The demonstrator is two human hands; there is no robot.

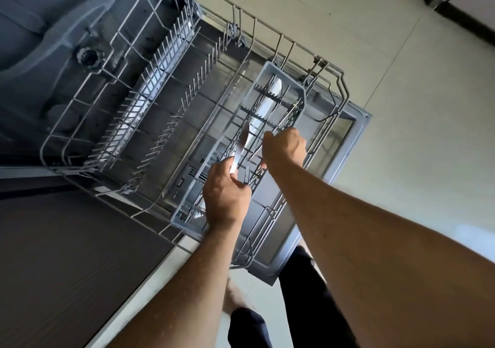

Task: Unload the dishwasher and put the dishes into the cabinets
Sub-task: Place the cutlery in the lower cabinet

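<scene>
No readable writing. Grey plastic cutlery tray (270,70) is sitting in the pulled-out wire dishwasher rack (150,61), w/ slim metal cutlery (278,111) inside. Left hand (226,195) is gripping a steel knife (241,144) & fork (246,176); right hand (285,148) is pinching a thin metal utensil (257,152).

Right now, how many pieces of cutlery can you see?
3, maybe more: a knife and a fork held by the left hand, and a thin piece gripped by the right hand. Others in the cutlery basket may be hidden.
</scene>
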